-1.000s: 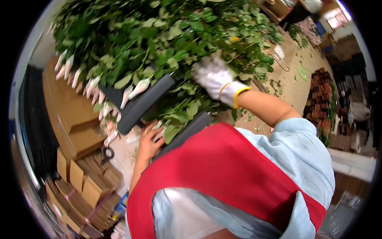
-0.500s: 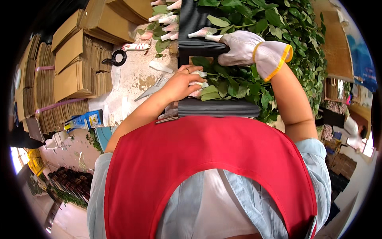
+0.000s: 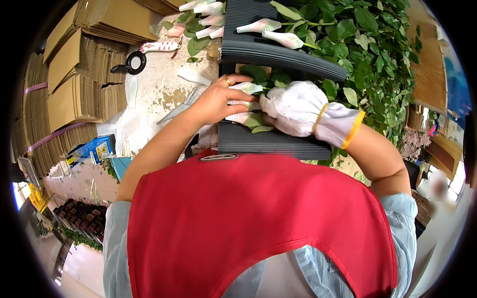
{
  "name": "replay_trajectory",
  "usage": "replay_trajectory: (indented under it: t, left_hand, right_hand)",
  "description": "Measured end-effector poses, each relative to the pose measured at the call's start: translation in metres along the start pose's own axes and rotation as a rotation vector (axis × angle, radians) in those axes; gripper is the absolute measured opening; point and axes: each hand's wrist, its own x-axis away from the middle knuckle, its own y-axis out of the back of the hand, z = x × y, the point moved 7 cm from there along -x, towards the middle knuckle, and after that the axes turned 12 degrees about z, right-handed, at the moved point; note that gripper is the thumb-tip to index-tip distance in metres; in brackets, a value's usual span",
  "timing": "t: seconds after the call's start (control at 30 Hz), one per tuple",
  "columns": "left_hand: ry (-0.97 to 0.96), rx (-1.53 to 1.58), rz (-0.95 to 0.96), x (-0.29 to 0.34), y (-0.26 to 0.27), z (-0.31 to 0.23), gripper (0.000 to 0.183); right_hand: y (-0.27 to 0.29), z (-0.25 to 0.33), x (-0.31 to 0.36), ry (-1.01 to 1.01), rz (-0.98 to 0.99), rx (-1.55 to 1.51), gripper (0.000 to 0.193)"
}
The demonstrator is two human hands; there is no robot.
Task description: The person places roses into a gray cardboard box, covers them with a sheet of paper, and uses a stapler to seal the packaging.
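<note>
My bare left hand (image 3: 217, 101) lies over several rose buds (image 3: 244, 88) in white mesh sleeves, its fingers curled across and between them. The gloved right hand (image 3: 295, 109), in a white glove with a yellow cuff, presses close beside these buds over their stems and leaves. Its fingers are curled, and what is in them is hidden. These roses lie between two bands of black corrugated sheet, a far flap (image 3: 283, 55) and a near edge (image 3: 271, 141). On the far sheet rest two more sleeved buds (image 3: 283, 39), their stems running right into the leaves.
Leafy stems (image 3: 377, 69) are heaped on the right. Several sleeved buds (image 3: 211, 20) lie at the far left of the sheet. Loose white mesh sleeves (image 3: 194, 76), a black tape ring (image 3: 135, 63) and a white-handled tool (image 3: 159, 46) lie on the table, beside stacked cardboard (image 3: 89, 74).
My right hand has left the bud on the far sheet and come nearer, down beside the buds under my left hand. The far black flap now reaches further right. The left hand stays over its buds.
</note>
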Motion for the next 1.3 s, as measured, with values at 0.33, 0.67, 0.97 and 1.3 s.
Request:
replay_trajectory:
  t: [0.33, 0.67, 0.97, 1.3]
  left_hand:
    - [-0.115, -0.157, -0.045, 0.008, 0.004, -0.010, 0.035]
    - [-0.105, -0.135, -0.004, 0.006, -0.003, -0.011, 0.053]
    - [0.052, -0.435, 0.247, -0.006, 0.001, -0.020, 0.057]
    - [0.137, -0.299, 0.305, 0.001, -0.006, 0.005, 0.056]
  right_hand:
    - [-0.029, 0.002, -0.018, 0.315, -0.324, -0.235, 0.015]
    - [0.129, -0.016, 0.083, 0.026, -0.797, -0.039, 0.023]
    - [0.284, -0.217, 0.104, -0.345, -1.366, 0.217, 0.021]
    - [0.347, -0.345, 0.058, -0.780, -1.036, 0.299, 0.019]
